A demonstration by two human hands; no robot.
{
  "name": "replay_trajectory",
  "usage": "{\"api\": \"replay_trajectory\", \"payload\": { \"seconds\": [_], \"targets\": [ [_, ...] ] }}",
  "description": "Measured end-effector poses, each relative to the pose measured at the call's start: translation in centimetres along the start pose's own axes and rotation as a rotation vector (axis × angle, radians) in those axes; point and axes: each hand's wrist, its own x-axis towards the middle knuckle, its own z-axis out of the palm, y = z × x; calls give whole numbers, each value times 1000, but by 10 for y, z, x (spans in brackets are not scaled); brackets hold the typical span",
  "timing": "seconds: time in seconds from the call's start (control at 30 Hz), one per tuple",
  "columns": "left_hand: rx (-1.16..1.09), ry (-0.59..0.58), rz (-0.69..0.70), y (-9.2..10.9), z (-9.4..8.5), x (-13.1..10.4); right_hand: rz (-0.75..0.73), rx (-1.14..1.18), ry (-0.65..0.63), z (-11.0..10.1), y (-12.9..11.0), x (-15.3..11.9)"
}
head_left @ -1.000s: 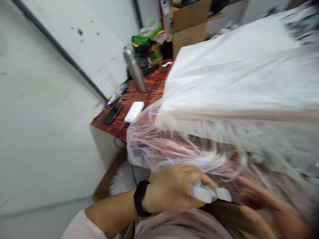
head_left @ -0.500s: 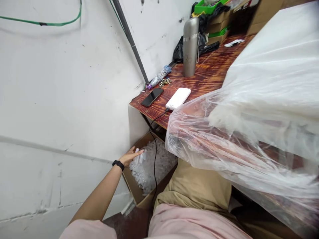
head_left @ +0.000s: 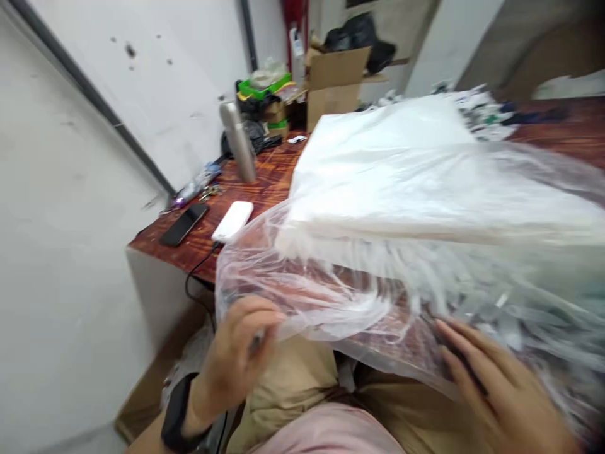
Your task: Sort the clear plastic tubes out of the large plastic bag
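My left hand (head_left: 246, 356), wearing a black wristband (head_left: 178, 413), is raised at the near edge of a clear plastic sheet (head_left: 302, 284). Its fingers are curled together and blurred; whatever is in them I cannot make out. My right hand (head_left: 505, 384) is over the near side of the table, with a dark slender tool (head_left: 466, 362) between its fingers. The tool's tip is close to many thin translucent strips (head_left: 472, 290) under and beside the sheet. A thick white plastic stack or bag (head_left: 378, 170) lies behind them.
On the wood-grain table (head_left: 276, 170) are a black phone (head_left: 184, 224), a white power bank (head_left: 232, 221) with a cable, keys (head_left: 210, 191), a folded umbrella (head_left: 196, 183) and a steel flask (head_left: 240, 142). Cardboard boxes (head_left: 333, 82) stand behind. An open carton (head_left: 142, 394) sits below, left.
My left hand has come up out of the carton of clear plastic pieces to the sheet's edge. My right hand has entered view with the dark tool. The view has swung right.
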Motion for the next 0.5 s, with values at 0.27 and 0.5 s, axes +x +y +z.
{"api": "replay_trajectory", "payload": {
  "seconds": [0.27,0.5],
  "targets": [
    [-4,-596,407,38,138,96,-148,-296,-28,-4,-5,-9],
    [110,-673,426,18,146,113,-54,-265,-4,-14,2,-13]
  ]
}}
